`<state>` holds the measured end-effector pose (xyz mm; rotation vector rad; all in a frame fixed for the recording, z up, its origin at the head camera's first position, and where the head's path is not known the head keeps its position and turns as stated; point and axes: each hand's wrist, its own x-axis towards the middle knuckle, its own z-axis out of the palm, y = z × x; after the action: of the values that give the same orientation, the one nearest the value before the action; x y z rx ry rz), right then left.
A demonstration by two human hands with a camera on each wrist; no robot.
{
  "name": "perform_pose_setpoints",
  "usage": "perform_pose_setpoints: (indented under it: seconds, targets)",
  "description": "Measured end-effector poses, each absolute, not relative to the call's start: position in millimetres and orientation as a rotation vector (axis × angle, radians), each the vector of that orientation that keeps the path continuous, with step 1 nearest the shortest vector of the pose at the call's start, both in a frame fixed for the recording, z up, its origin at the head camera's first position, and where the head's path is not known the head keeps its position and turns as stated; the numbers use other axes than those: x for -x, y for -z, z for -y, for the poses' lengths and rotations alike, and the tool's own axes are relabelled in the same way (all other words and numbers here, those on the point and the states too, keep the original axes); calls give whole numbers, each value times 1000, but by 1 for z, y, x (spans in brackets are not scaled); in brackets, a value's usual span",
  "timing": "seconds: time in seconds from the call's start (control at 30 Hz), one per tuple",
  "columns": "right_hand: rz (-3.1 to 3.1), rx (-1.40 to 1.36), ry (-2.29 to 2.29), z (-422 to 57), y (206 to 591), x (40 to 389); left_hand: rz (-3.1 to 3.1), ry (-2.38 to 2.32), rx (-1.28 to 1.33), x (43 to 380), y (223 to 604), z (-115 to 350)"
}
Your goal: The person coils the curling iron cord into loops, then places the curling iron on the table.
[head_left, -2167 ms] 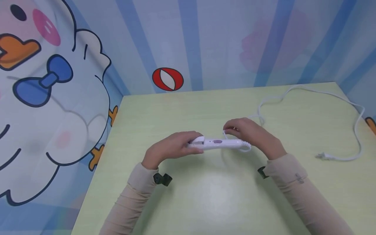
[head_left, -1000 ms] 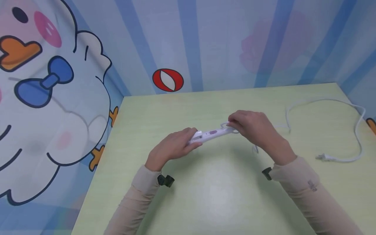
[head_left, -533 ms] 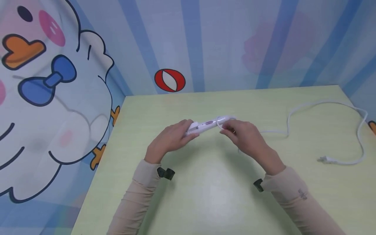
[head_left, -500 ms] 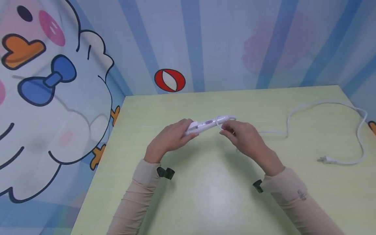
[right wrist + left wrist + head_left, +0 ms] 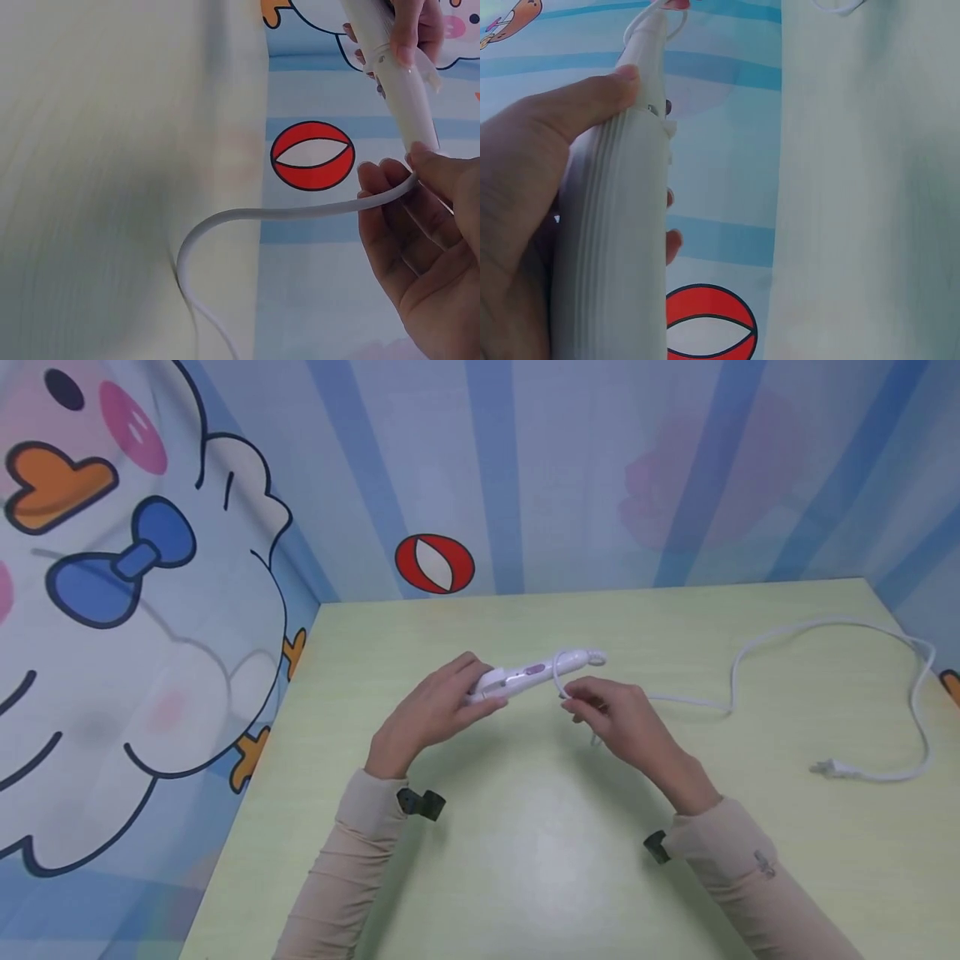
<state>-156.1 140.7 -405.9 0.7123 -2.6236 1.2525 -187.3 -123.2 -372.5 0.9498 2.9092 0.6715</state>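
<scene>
A white hair straightener (image 5: 525, 676) with a purple switch is held up over the table, slightly tilted, its cord end higher. My left hand (image 5: 431, 714) grips its wider plate end, thumb along the body; the ribbed casing (image 5: 622, 240) fills much of the left wrist view. My right hand (image 5: 618, 718) pinches the white cord (image 5: 292, 213) between thumb and fingers, close below the handle. A loop of that cord passes over the handle near its cord end. In the right wrist view, the handle (image 5: 409, 105) comes down to just above my right thumb.
The cord runs across the pale green table (image 5: 525, 860) to the right, bends along the back edge and curves round to a plug (image 5: 832, 768) at the right. Printed walls with a cartoon duck (image 5: 202, 710) stand at the left and back.
The straightener has tilted from nearly level to cord end up and moved slightly away. My right hand has brought a cord loop over the handle, then drawn slightly down; the cord on the table has shifted.
</scene>
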Motion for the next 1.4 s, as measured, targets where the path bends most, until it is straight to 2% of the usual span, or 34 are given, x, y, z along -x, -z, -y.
perform_pose_setpoints:
  seconds: [0.7, 1.0, 1.4]
  targets:
    - [2602, -465, -1954, -151, 424, 173, -2822, -891, -1001, 182, 364, 118]
    - [2604, -487, -2002, -160, 428, 183, -2754, -1000, -1016, 181, 360, 120]
    - [2633, -480, -1734, -174, 433, 187, -2706, -1002, -1056, 175, 355, 123]
